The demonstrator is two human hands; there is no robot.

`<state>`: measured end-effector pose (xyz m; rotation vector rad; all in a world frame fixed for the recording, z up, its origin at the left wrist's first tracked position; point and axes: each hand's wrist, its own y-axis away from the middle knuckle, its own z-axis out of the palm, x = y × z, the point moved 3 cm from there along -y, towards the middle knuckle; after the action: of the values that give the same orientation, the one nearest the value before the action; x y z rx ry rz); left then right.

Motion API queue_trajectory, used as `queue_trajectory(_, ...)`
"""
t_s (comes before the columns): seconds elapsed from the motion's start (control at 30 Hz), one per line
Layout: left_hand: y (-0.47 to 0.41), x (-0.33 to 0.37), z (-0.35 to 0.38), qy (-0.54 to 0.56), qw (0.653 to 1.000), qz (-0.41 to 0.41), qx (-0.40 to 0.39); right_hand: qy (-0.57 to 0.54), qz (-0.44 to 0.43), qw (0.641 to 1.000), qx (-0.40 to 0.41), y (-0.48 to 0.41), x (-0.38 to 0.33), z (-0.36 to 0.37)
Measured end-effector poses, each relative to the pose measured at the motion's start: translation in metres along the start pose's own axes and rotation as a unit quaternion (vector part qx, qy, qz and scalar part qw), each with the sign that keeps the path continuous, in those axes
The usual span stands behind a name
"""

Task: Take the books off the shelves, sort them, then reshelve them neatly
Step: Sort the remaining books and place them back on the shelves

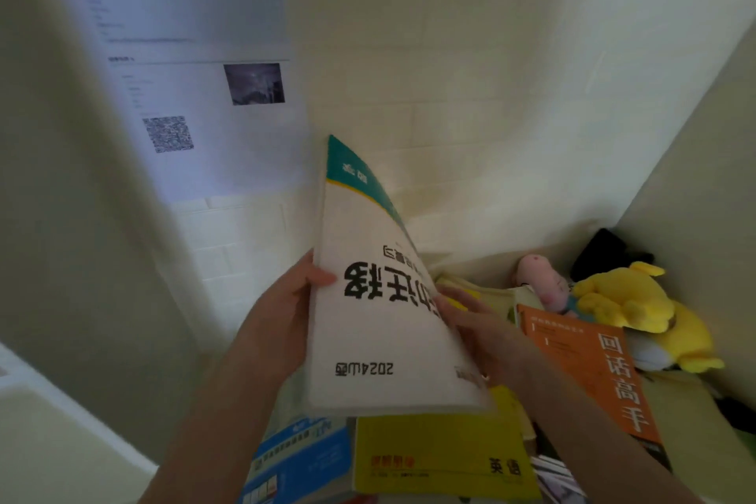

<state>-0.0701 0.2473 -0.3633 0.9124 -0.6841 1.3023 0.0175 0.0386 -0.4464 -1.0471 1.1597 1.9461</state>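
White workbook (380,299), teal corner uppermost, long axis near upright, held between both hands. Left hand (282,311) pinches its left edge, thumb on cover; right hand (482,331) lies against its right edge, grip hidden. Below it: yellow book (442,458); to its right: orange book (593,364).

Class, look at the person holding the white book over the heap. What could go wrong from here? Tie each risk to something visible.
The white book is held tilted at its edges by the left hand and right hand; it might slip.
The yellow book, blue book and orange book below overlap loosely; they could slide.
The white book's title reads upside down; it may get shelved inverted.
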Motion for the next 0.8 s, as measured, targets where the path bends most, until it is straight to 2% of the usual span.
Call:
queue_trajectory(0.07,-0.003,-0.027,0.006,-0.044,0.998,-0.050,-0.006,0.069,-0.033,0.996,0.052,-0.005,-0.019,-0.033)
queue_trajectory(0.13,0.001,-0.057,0.010,-0.119,0.983,-0.133,-0.038,0.233,-0.061,0.968,0.074,-0.012,-0.035,-0.058)
queue_trajectory(0.17,0.005,-0.071,0.012,-0.164,0.967,-0.185,-0.068,0.342,-0.069,0.934,0.071,-0.019,-0.038,-0.066)
queue_trajectory(0.2,0.009,-0.084,0.014,-0.218,0.942,-0.235,-0.099,0.453,-0.074,0.886,0.071,-0.028,-0.037,-0.070)
queue_trajectory(0.23,0.013,-0.096,0.015,-0.268,0.915,-0.273,-0.129,0.536,-0.078,0.838,0.068,-0.035,-0.032,-0.070)
queue_trajectory(0.27,0.015,-0.103,0.015,-0.307,0.894,-0.291,-0.149,0.586,-0.080,0.804,0.055,-0.045,-0.021,-0.069)
queue_trajectory(0.3,0.012,-0.107,0.013,-0.330,0.885,-0.291,-0.152,0.601,-0.076,0.795,0.035,-0.051,-0.010,-0.066)
queue_trajectory(0.33,0.007,-0.108,0.012,-0.336,0.892,-0.269,-0.137,0.582,-0.075,0.809,0.021,-0.056,0.001,-0.063)
queue_trajectory(0.4,-0.009,-0.101,0.005,-0.348,0.923,-0.159,-0.051,0.547,-0.095,0.831,0.018,-0.059,0.012,-0.060)
queue_trajectory(0.43,-0.018,-0.096,0.000,-0.371,0.924,-0.088,0.000,0.561,-0.114,0.819,0.017,-0.060,0.014,-0.058)
queue_trajectory(0.47,-0.027,-0.092,-0.003,-0.408,0.912,-0.024,0.040,0.578,-0.130,0.805,0.008,-0.061,0.017,-0.058)
queue_trajectory(0.53,-0.046,-0.092,-0.009,-0.511,0.856,0.059,0.061,0.592,-0.152,0.791,-0.026,-0.060,0.021,-0.052)
queue_trajectory(0.6,-0.069,-0.100,-0.014,-0.612,0.787,0.078,0.026,0.601,-0.182,0.776,-0.064,-0.062,0.027,-0.043)
queue_trajectory(0.7,-0.100,-0.113,-0.023,-0.733,0.680,0.008,-0.012,0.627,-0.182,0.752,-0.090,-0.063,0.033,-0.037)
queue_trajectory(0.77,-0.112,-0.118,-0.029,-0.787,0.617,-0.018,-0.010,0.617,-0.164,0.765,-0.086,-0.060,0.036,-0.039)
queue_trajectory(0.8,-0.115,-0.118,-0.030,-0.797,0.603,-0.016,-0.004,0.608,-0.159,0.774,-0.075,-0.058,0.039,-0.041)
